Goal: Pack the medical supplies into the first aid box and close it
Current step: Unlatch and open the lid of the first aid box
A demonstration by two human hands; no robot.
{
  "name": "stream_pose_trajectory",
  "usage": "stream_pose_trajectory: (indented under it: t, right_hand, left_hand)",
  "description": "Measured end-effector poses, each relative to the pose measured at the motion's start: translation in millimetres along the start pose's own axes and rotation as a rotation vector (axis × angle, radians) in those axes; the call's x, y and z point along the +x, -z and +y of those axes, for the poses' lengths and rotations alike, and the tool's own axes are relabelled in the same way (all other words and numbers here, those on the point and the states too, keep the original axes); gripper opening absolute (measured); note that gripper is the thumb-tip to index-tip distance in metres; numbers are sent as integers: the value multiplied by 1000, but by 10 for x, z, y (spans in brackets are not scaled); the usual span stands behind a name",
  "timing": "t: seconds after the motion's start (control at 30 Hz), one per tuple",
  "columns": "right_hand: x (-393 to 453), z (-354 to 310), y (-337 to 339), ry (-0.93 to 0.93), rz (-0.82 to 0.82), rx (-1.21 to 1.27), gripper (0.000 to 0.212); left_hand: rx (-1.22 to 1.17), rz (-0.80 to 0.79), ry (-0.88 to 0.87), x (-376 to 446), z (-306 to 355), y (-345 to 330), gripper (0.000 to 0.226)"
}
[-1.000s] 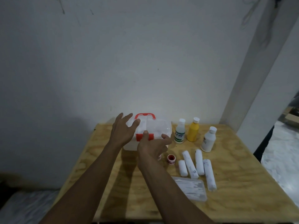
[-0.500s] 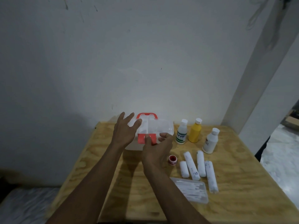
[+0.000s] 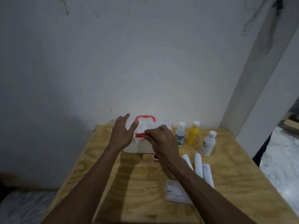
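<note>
A white first aid box [image 3: 139,145] with a red handle [image 3: 145,117] and red front latch [image 3: 140,135] stands at the table's back. My left hand [image 3: 122,132] rests open against its left top, fingers spread. My right hand [image 3: 161,138] has its fingertips on the red latch. Right of the box stand three bottles: a clear one with a green label [image 3: 180,135], a yellow one [image 3: 193,134] and a white one [image 3: 207,143]. White bandage rolls [image 3: 199,167] lie in front of them. A small red tape roll [image 3: 155,158] and a clear packet [image 3: 175,192] show partly beside my right forearm.
The plywood table [image 3: 137,183] stands against a white wall [image 3: 129,62]. A white pillar [image 3: 262,78] rises at the back right. The floor drops away past the table's left and right edges.
My right hand turned over and moved up onto the box's red latch, its arm now covering part of the rolls and packet. The left hand stayed at the box's left top.
</note>
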State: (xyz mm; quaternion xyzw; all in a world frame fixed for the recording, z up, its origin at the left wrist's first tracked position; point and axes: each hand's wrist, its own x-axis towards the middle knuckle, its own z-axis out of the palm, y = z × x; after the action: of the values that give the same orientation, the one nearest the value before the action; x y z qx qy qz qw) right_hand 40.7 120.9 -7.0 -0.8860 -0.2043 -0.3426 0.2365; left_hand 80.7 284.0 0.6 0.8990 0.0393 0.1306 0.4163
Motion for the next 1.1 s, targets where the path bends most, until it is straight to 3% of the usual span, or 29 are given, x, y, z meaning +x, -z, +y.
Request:
stream_pose_trajectory:
  t: [0.13, 0.2, 0.37, 0.47, 0.53, 0.73, 0.9, 1.1]
  right_hand:
    - [129, 47, 57, 63, -50, 18, 35]
    - [180, 70, 81, 64, -61, 56, 29]
    - [450, 54, 202, 70, -49, 122, 17]
    - [713, 64, 283, 27, -27, 190, 19]
    - [944, 112, 302, -9, 11, 240, 18]
    - [1603, 279, 144, -110, 51, 258, 19]
    - [1876, 377, -88, -199, 98, 249, 21]
    - [1996, 445, -255, -275, 97, 164, 25]
  left_hand:
    - [-118, 59, 63, -38, 31, 44, 58]
    - [-200, 68, 104, -76, 32, 57, 61]
    - [-364, 129, 178, -96, 44, 107, 82]
    - [-397, 123, 207, -83, 15, 102, 107]
    - [-347, 125, 176, -64, 2, 71, 109]
    - [33, 32, -37, 34, -80, -60, 75]
    - [269, -36, 2, 53, -121, -139, 81]
    - [319, -47, 4, 53, -169, -153, 76]
